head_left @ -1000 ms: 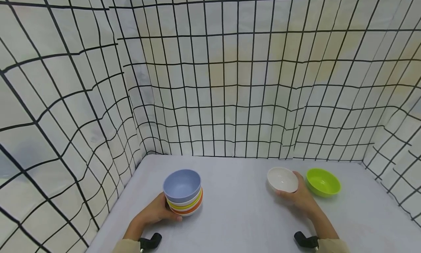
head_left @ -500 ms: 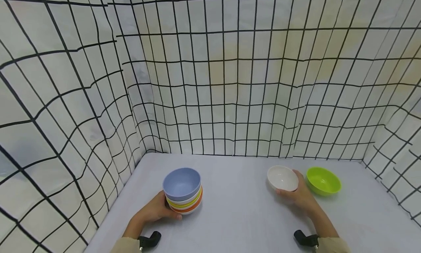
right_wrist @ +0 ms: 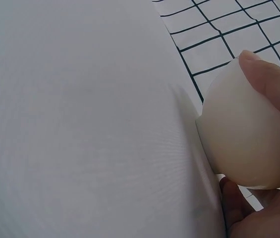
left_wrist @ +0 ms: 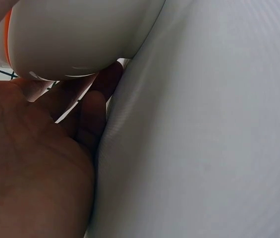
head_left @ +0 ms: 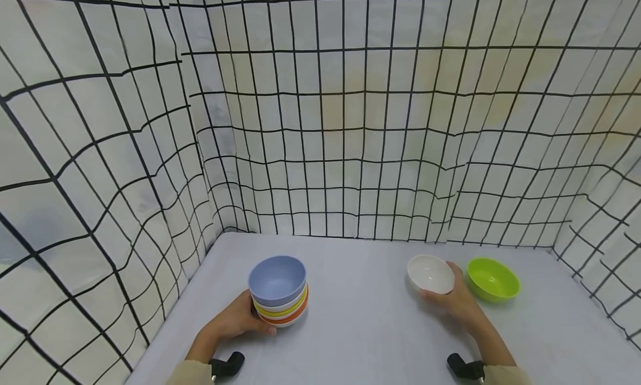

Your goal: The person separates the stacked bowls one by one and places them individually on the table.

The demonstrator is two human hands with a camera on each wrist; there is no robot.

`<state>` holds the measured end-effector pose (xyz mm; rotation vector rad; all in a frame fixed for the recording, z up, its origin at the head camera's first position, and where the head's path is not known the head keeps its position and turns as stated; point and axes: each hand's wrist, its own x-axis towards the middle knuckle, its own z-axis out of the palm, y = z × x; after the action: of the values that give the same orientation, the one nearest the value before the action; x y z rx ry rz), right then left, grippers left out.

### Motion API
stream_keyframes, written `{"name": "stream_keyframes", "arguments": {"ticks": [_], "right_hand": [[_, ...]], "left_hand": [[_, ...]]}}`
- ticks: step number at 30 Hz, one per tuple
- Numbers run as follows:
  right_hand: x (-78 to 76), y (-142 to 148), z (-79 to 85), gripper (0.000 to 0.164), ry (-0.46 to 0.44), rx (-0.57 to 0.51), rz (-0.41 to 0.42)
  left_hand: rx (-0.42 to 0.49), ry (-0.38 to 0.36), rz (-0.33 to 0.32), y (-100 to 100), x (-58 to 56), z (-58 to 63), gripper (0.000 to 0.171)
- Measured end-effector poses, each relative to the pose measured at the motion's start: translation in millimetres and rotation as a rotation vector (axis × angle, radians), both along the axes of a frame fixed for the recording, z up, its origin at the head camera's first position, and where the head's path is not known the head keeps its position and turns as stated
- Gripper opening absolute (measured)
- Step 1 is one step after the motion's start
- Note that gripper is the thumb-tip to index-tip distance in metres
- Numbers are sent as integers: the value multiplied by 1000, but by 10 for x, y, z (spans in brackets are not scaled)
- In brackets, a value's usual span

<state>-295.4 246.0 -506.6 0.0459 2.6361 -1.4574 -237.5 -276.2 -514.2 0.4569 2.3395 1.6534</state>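
Observation:
On the left of the table a stack of bowls (head_left: 280, 312) stands upright, a blue bowl (head_left: 277, 282) on top and white, yellow and orange rims beneath. My left hand (head_left: 235, 319) grips the stack low on its near left side, thumb in front. In the left wrist view, fingers (left_wrist: 92, 111) curl under the white bottom bowl (left_wrist: 85, 37). Farther right, my right hand (head_left: 458, 299) holds a small white bowl (head_left: 429, 274) by its right side. The right wrist view shows the thumb at the rim of this white bowl (right_wrist: 244, 129), with fingers partly hidden behind it.
A lime green bowl (head_left: 493, 279) stands just right of my right hand. White cloth covers the table (head_left: 360, 318). White walls with a black grid (head_left: 340, 151) rise at the back and both sides. Black wrist mounts (head_left: 227, 365) sit on both wrists.
Both hands keep their grips, and the bowls stay in place. Only the head view shifts very slightly.

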Motion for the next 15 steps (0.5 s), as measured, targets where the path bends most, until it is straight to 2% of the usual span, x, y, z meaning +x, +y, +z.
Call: {"name": "stream_keyframes", "arguments": {"ticks": [5,15], "right_hand": [[-3,-7,14,128,12,2,-1],[9,-11,20,129,12,-10,-13]], "left_hand": [[6,26,-15,-3,-8,4,105],[16,16,-14,10,0,12,106]]}}
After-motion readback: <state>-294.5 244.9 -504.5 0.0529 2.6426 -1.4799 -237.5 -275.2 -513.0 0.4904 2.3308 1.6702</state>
